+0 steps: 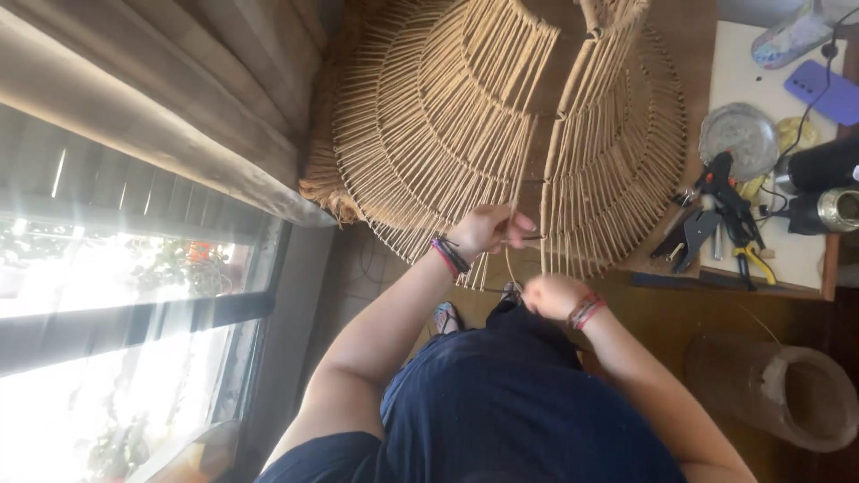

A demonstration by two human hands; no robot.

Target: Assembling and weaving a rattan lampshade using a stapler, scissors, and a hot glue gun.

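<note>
Head: left hand (488,230) pinching rattan strand (512,215); right hand (553,296) fisted.

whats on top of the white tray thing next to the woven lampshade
On the white tray lie a round metal lid, a black glue gun, pliers and a purple phone. Whatever lies under the tools is covered.

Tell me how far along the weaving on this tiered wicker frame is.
Done: most of the tiered wicker frame is covered with tan strands. In hand: the left hand pinches a strand at the lower rim, and the right hand holds its loose end below. Left: an open gap where bare frame wire shows. Pliers lie unused on the table.
</note>
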